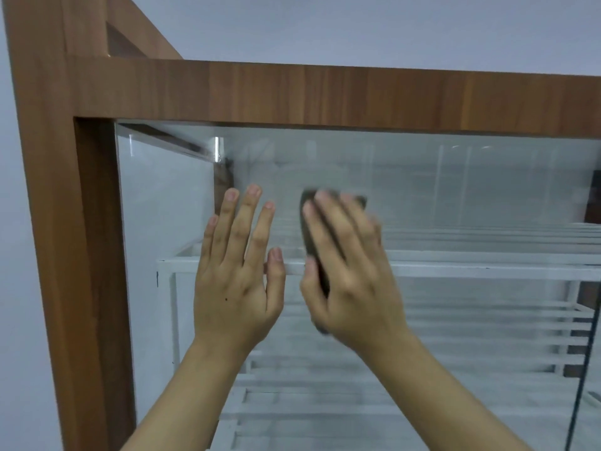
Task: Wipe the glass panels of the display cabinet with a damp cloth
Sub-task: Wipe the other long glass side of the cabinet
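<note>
A pale grey wall (357,27) fills the space behind and to the left of everything. Against it stands the cabinet (292,92), with a thick brown wood-grain beam across its top and a matching post down its left side. Set inside that frame is the glass panel (471,190), which runs from the post off to the right; it looks hazy and shows faint reflections. Near the right edge a thin dark line (582,353) runs down the glass. Behind the panel are white slatted racks (455,266), one above another, the top one about level with the person's knuckles.

Both bare forearms come up from below and meet the glass close to its upper left corner. The left hand (235,281) lies flat on the panel, its grip apart: four fingers straight and pointing up, slightly spread, thumb out to the right, nothing held. Just beside it is the right hand (351,275), smeared by motion blur, thumb nearly touching the left thumb. Its grip is clamped on the cloth (308,240), a small dark wad pressed between palm and glass. The fingers lie over the cloth's top and the thumb hugs its left edge, so only that dark edge and a corner past the fingertips show.
</note>
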